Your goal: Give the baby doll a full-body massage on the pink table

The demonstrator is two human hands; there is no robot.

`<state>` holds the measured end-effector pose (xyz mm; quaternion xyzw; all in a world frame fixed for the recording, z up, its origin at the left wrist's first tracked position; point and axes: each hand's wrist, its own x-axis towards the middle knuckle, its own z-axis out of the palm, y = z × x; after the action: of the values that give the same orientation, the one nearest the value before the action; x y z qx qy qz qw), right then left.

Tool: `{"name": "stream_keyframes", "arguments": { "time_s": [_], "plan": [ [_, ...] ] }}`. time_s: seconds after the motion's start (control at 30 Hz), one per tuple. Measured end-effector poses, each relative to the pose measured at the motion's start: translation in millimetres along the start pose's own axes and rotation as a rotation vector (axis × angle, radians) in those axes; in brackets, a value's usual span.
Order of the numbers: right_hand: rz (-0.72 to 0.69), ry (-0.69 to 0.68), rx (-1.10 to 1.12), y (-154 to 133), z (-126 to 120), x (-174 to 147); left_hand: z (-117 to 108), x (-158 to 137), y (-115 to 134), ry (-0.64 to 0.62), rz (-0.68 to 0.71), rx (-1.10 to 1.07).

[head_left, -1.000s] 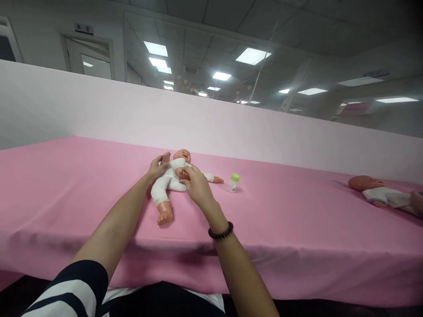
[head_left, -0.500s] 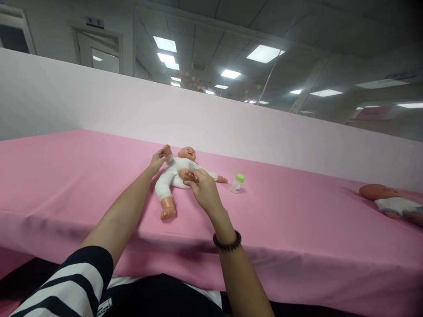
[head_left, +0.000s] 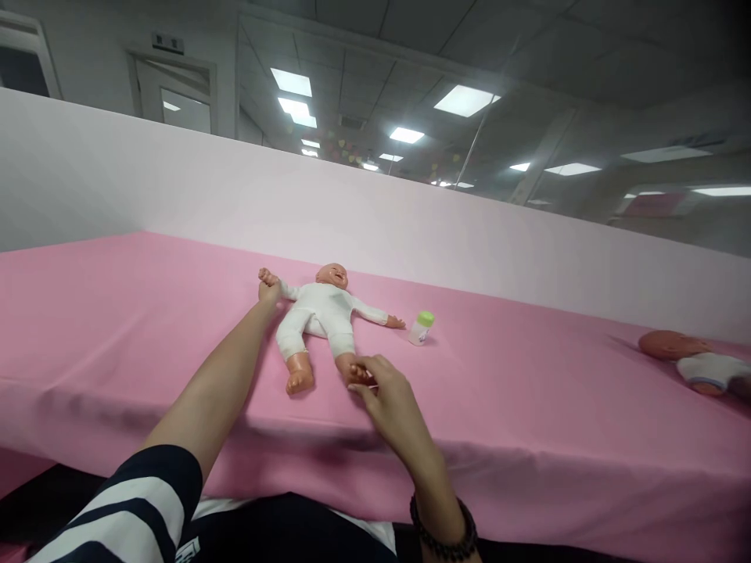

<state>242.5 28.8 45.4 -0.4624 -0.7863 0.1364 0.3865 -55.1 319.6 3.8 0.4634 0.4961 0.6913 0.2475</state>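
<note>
A baby doll (head_left: 322,305) with a white cloth body lies on its back, head toward the wall and legs toward me. My left hand (head_left: 270,292) is closed around the doll's arm on the left, just below its small hand. At the foot of the doll's leg on the right, my right hand (head_left: 384,391) has its thumb and fingers closed on the foot. The doll's other arm stretches out to the right, and its other leg lies bent slightly outward on the cloth.
A small bottle with a green cap (head_left: 422,328) stands right of the doll's outstretched hand. Another doll (head_left: 698,367) lies at the far right edge. Pink cloth (head_left: 528,391) covers the table, and a low white wall (head_left: 205,188) runs along its back.
The doll's leg on the right has come down from over its belly and out straight, with my right hand on the foot. My left hand has moved the doll's arm outward to the left.
</note>
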Motion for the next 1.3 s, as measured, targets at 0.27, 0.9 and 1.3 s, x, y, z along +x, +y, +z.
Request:
{"name": "stream_keyframes", "arguments": {
  "time_s": [0.27, 0.9, 1.3],
  "plan": [
    [-0.168, 0.102, -0.075, -4.0, 20.3, 100.9, 21.0, -27.6, 24.6, -0.21, 0.245, 0.053],
    [0.001, 0.09, 0.075, 2.7, -3.2, 19.0, 7.2, -7.3, 20.1, 0.185, -0.084, 0.02],
    [-0.097, 0.114, 0.084, 10.8, 8.8, 88.0, 10.5, -29.7, 31.4, -0.251, 0.293, 0.138]
  ]
}}
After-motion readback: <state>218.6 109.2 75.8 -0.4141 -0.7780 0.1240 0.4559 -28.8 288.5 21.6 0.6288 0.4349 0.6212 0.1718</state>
